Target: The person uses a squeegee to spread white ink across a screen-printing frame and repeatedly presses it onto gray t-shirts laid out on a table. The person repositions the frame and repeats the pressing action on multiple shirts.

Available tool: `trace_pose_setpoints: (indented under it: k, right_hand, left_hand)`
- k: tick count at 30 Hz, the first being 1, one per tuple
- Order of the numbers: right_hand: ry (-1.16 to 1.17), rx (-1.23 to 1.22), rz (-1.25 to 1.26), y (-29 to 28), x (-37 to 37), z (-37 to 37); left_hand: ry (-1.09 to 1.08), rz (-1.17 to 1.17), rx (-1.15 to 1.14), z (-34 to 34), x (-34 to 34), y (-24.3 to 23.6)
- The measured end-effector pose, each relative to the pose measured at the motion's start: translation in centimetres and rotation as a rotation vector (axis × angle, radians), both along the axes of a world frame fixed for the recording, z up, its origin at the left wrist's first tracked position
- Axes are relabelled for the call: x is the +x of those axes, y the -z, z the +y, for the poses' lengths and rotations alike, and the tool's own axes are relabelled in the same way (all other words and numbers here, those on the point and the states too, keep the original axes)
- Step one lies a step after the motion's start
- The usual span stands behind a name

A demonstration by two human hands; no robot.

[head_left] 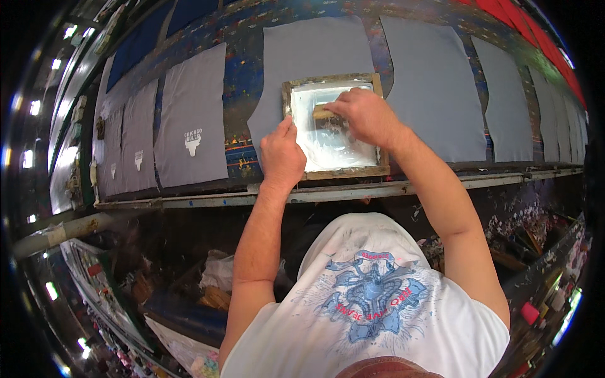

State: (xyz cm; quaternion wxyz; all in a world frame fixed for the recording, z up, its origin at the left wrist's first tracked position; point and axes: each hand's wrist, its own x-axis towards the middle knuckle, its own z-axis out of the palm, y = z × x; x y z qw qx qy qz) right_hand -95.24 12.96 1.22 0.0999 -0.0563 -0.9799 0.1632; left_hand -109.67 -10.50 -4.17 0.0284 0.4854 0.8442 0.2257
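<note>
Right fingers (345, 107) around wooden squeegee (324, 115)

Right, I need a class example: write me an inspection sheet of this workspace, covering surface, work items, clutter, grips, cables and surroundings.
Surface: long, dark, paint-spattered table with a metal rail along the near edge.
Work items: wood-edged frame over a grey fabric panel, white wet-looking material inside; wooden squeegee-like tool; white prints on panels to the left.
Clutter: crumpled whitish sheet below the table; mixed scraps at lower right, too small to identify.
Left grip: at the frame's left side; firmness cannot be told.
Right grip: closed on the tool.
Cables: nothing seen.
Surroundings: red fabric at upper right; bright lights at left.
</note>
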Motion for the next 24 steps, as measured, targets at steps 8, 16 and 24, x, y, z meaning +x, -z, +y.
trace_pose_setpoints:
  k: [8, 16, 24]
  right_hand:
    - [-0.118, 0.058, 0.130, 1.0, 3.8, -3.1]
    - [-0.144, -0.007, 0.147, 1.1, 7.6, -6.5]
    - [-0.175, -0.235, 0.053, -0.8, 8.7, -5.0]
  left_hand:
    - [-0.087, 0.057, -0.017, 0.8, 1.4, -0.5]
    - [-0.092, 0.055, -0.011, 0.9, 1.1, -0.3]
    - [-0.075, 0.044, 0.035, 0.4, 1.4, 0.2]
